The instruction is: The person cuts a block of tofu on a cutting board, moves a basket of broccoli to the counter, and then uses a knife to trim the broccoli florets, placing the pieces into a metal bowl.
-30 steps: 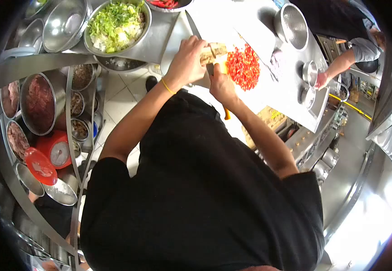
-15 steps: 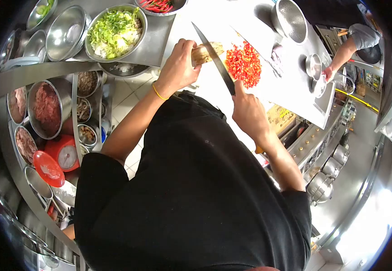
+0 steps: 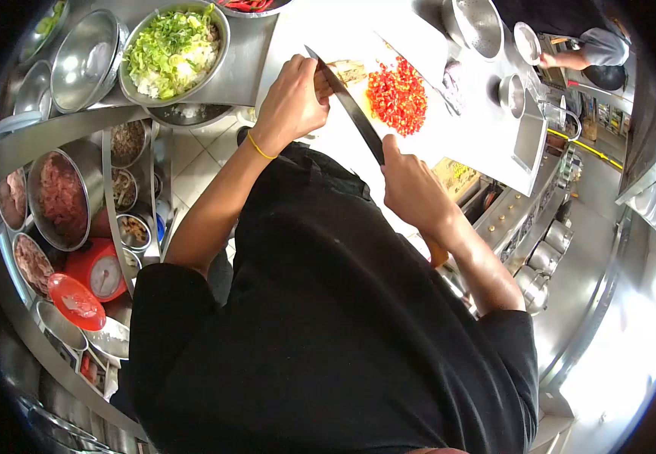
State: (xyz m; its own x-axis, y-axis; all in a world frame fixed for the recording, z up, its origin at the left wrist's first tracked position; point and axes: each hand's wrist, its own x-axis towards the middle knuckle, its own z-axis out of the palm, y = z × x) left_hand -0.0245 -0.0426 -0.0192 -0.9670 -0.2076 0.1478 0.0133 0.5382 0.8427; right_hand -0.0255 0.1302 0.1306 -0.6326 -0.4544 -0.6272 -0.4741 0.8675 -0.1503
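My right hand (image 3: 419,185) is closed around the handle of a long knife (image 3: 357,113), its dark blade slanting up and left. My left hand (image 3: 292,102), with a yellow band at the wrist, is closed on a tan, fibrous-looking piece of food (image 3: 348,73) whose exact kind I cannot make out. The blade crosses over this piece, close to my left fingers. Whether the edge has gone into it is not clear. Right beside it, a heap of chopped red chillies (image 3: 397,98) lies on the white cutting board (image 3: 290,57).
A bowl of chopped greens (image 3: 175,53) stands at the upper left, near stacked steel bowls (image 3: 84,60). Meat fills a pot (image 3: 61,198) on the lower shelf, above a red scale (image 3: 101,272). At the upper right, another person's hand (image 3: 547,60) holds a metal bowl (image 3: 526,43).
The view has shifted slightly. My left hand and the knife stay at the tan piece, with the blade now nearer my fingers. The other person's hand has moved up with a bowl.
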